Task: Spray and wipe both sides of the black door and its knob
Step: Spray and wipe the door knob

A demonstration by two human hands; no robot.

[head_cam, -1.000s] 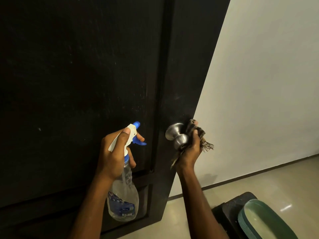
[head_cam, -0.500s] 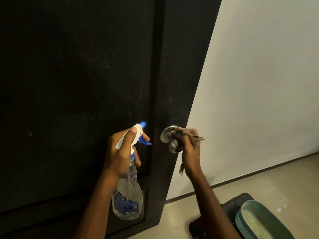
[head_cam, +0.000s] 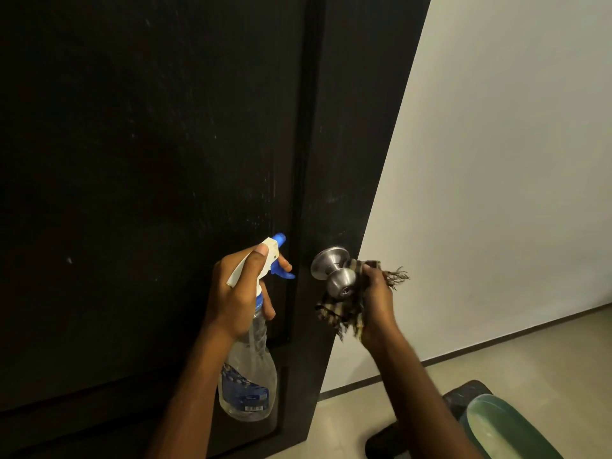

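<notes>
The black door (head_cam: 149, 160) fills the left and middle of the view, its free edge running down to the right. A steel knob (head_cam: 337, 276) sticks out near that edge. My right hand (head_cam: 377, 299) grips a dark striped, fringed cloth (head_cam: 344, 314) and holds it against the knob's right and lower side. My left hand (head_cam: 238, 293) holds a clear spray bottle (head_cam: 248, 376) by its white and blue trigger head, nozzle facing the door just left of the knob.
A pale wall (head_cam: 496, 160) stands to the right of the door, with a dark skirting strip along the tiled floor (head_cam: 530, 352). At the lower right, a green basin (head_cam: 510, 429) rests on a black stool (head_cam: 463, 395).
My right hand has slid the cloth from over the top of the knob down to its right and underside, baring the knob's face. The left hand and bottle stayed nearly still.
</notes>
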